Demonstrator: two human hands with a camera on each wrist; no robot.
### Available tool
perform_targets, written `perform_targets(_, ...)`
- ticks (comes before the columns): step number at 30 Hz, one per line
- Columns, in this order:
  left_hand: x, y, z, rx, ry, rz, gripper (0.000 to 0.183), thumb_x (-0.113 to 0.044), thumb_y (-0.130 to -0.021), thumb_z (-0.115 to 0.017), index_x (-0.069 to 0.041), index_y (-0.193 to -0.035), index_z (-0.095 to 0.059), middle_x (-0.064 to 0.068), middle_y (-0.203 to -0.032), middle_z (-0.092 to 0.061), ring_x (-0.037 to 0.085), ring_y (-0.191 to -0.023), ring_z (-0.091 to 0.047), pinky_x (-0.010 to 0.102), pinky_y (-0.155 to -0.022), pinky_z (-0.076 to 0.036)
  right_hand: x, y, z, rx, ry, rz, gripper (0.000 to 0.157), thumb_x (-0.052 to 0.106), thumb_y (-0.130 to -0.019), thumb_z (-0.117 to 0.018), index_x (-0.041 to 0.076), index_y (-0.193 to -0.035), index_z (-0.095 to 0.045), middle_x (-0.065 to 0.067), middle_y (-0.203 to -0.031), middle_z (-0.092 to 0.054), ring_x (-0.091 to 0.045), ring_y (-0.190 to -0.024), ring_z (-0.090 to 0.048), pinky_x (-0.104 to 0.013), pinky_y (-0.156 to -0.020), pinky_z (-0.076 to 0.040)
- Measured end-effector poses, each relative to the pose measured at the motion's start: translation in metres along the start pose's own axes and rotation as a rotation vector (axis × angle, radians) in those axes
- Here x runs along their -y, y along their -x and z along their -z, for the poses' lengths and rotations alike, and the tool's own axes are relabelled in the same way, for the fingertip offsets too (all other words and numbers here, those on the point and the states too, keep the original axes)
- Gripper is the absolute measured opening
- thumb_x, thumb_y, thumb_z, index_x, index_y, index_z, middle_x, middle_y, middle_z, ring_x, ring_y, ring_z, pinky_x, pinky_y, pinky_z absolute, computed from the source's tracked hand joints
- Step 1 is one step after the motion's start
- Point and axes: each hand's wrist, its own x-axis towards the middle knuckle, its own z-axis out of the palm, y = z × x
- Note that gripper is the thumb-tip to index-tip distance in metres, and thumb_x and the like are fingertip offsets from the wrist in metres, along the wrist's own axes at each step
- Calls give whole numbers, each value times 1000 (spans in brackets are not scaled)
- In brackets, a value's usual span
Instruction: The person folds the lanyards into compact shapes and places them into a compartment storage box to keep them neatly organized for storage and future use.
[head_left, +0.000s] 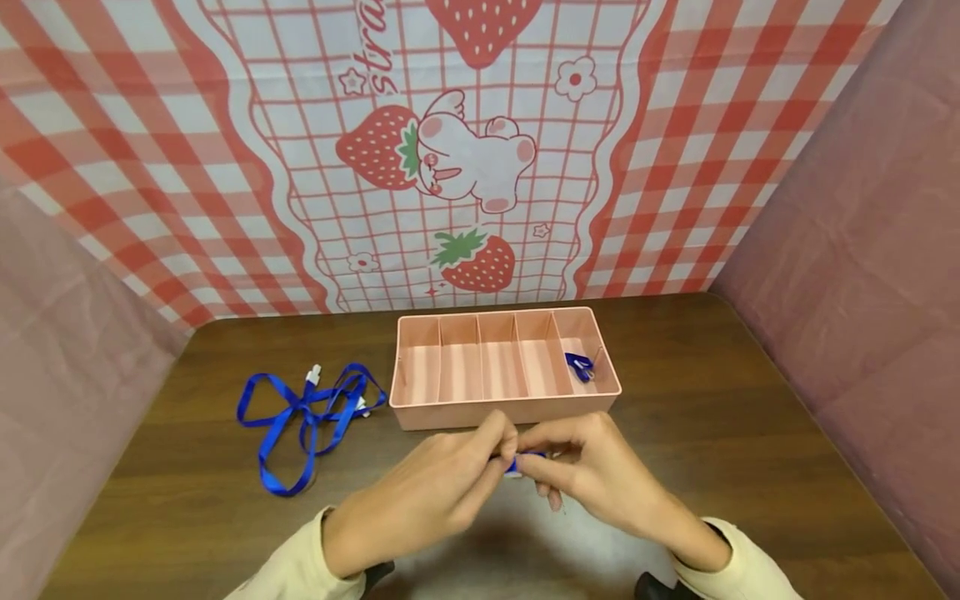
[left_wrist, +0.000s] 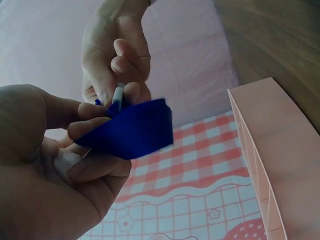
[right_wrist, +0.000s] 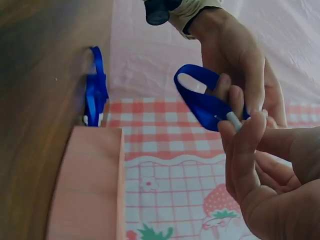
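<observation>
A blue lanyard [head_left: 513, 466] with a white plastic fitting [right_wrist: 233, 121] is held between both hands, just in front of the pink box. My left hand [head_left: 450, 475] pinches it from the left, thumb and fingertips together. From the right, my right hand [head_left: 600, 471] pinches it close to the white fitting. The blue strap [left_wrist: 137, 131] makes a wide folded loop beside the left fingers in the left wrist view. Fingers hide most of the lanyard in the head view.
Behind the hands stands a pink box [head_left: 502, 412] with several compartments. Its rightmost compartment contains a folded blue lanyard [head_left: 580, 367]. More blue lanyard strap [head_left: 281, 425] with white fittings lies loosely looped on the brown table [head_left: 720, 400], left of the box. A strawberry-print cloth [head_left: 480, 150] hangs behind.
</observation>
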Motion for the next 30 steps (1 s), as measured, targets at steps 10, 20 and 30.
perform_targets(10, 1, 1, -9, -3, -60, -14, 16, -22, -109, -34, -12, -102, -45, -14, -72, -41, -3, -58, -32, 10, -51, -28, -10, 4, 5, 88, -150, -29, 13, 2, -96, -63, 4, -104, -73, -8, -74, -67, -14, -54, -62, -33, -47, -52)
perform_targets(20, -2, 12, -6, -22, 0, 44, 21, -4, -95, -59, -13, -109, -46, -11, -82, -48, 1, -66, -43, 12, -58, -36, -11, 6, 2, 1, -72, 17, 9, 0, -93, -66, 4, -96, -74, -7, -71, -68, -14, -49, -62, -32, -42, -51)
perform_targets(30, 2, 12, -10, -31, 124, 38, 21, 5, -92, -52, -12, -99, -41, -6, -73, -40, -3, -60, -32, 9, -50, -27, -17, 0, -3, -45, -101, -31, 12, 5, -95, -66, 5, -101, -76, -4, -73, -70, -15, -55, -63, -34, -51, -54)
